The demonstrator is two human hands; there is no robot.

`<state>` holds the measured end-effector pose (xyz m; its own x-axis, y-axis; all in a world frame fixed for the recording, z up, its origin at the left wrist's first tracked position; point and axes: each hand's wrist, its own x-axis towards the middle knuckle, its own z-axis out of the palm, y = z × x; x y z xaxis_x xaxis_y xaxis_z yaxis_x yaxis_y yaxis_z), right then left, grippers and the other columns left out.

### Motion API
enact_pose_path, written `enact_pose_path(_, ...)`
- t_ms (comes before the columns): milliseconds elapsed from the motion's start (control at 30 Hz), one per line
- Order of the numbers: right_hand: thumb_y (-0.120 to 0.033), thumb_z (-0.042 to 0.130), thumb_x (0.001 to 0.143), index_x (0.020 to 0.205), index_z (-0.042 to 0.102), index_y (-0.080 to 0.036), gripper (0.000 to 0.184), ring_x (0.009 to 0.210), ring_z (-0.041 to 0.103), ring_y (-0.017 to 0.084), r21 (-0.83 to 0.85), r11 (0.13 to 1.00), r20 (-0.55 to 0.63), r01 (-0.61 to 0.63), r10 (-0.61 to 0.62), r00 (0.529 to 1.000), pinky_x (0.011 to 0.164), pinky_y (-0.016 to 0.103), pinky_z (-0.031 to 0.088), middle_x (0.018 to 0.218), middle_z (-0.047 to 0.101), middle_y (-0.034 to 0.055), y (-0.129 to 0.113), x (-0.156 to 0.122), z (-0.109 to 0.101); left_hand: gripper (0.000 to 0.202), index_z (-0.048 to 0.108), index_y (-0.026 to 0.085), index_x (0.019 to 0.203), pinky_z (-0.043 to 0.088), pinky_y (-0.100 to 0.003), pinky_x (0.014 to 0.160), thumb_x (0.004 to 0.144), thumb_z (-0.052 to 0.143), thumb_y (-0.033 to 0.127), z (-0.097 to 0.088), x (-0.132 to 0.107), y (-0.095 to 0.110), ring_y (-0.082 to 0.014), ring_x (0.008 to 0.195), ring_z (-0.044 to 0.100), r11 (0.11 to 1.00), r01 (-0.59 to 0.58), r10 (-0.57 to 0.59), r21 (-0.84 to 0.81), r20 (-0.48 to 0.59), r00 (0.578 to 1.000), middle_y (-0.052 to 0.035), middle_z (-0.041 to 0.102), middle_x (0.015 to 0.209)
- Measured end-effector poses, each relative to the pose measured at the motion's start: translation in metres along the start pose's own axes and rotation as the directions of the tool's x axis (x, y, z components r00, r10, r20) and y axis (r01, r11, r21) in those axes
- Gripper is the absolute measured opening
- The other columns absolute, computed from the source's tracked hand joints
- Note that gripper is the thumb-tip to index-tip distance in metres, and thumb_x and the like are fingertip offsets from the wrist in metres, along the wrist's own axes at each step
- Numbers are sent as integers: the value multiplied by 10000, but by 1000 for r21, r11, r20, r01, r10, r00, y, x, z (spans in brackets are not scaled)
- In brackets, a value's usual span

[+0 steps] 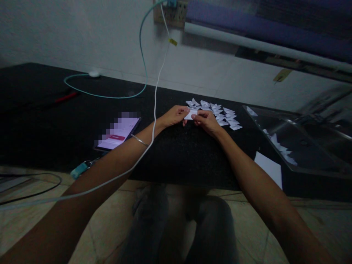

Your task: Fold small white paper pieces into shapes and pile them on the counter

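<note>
Two hands (176, 114) (208, 121) hold one piece of white paper (189, 116).

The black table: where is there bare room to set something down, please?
Bare table: from left hand and right hand to the near edge; between folded papers and white sheet. Crowded: beyond the hands, where those papers cluster, and beside the left forearm, with the phone.

The left hand (173, 114) and right hand (208, 121) are covering the ends of the paper (191, 114). Left of them, blocks (125, 116) are masking part of the phone (118, 138); something red (66, 97) is sitting too dim to identify. Right of them, the right arm (247, 161) is hiding part of the sheet (271, 170). Both arms are running off the lower edge.
</note>
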<state>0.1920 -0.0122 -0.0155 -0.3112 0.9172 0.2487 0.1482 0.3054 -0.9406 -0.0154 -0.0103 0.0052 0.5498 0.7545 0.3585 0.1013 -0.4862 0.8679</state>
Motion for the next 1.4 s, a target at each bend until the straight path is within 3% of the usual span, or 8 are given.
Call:
enact_pose_path(233,-528,828,764,622,603,-219,409,514,428,93,33,999,-18,11,-10,1000,526,298,287,550,535,-39,-1,-2,1,569,624,154,664,418,-218,541,992,523,607,1,-4,3,-86,510,579,1000,-7,7,-5,10,1000,-34,637,573)
enact_pose_path(500,-591,844,708,637,647,-222,425,534,492,111,4,1000,-74,-27,27,997,531,297,383,571,592,-13,-8,-2,5,413,680,152,748,409,-240,571,1016,548,437,2,1,2,-101,537,562,998,53,-53,40,16,998,-25,620,571)
enact_pose_path(733,-600,866,669,608,614,-215,464,520,519,99,55,997,-108,-47,53,993,504,267,394,580,619,-11,-9,-4,6,491,592,172,691,395,-251,548,1058,439,459,3,1,-3,-98,481,505,996,71,-73,55,49,996,-4,550,523)
enact_pose_path(900,-586,865,688,613,611,-212,458,537,535,99,27,998,-69,-51,53,996,514,261,407,603,635,-5,-8,-4,4,508,599,176,722,360,-254,525,1063,404,498,3,0,-5,-97,466,436,994,36,-44,99,73,996,13,500,524)
enact_pose_path(1100,-688,745,780,631,618,-227,501,508,498,111,59,997,-60,-54,57,997,538,282,438,501,433,-50,-7,-1,9,445,638,167,841,340,-252,524,1058,409,480,2,-1,-6,-102,513,435,990,24,-37,139,88,995,4,522,608)
enact_pose_path(1267,-716,637,861,727,685,-220,517,519,514,127,-104,994,-37,22,-26,999,522,296,409,577,579,0,-4,-1,9,492,634,159,841,336,-251,528,1050,397,537,2,-2,-4,-101,539,436,985,-4,-21,171,140,990,-8,525,640)
enact_pose_path(1400,-747,606,865,722,682,-218,553,515,513,124,-178,983,-29,46,-52,998,520,289,392,571,610,3,-6,-4,8,511,620,165,854,308,-246,502,1042,394,583,1,-4,-4,-93,512,392,993,-9,-11,114,171,985,11,482,613)
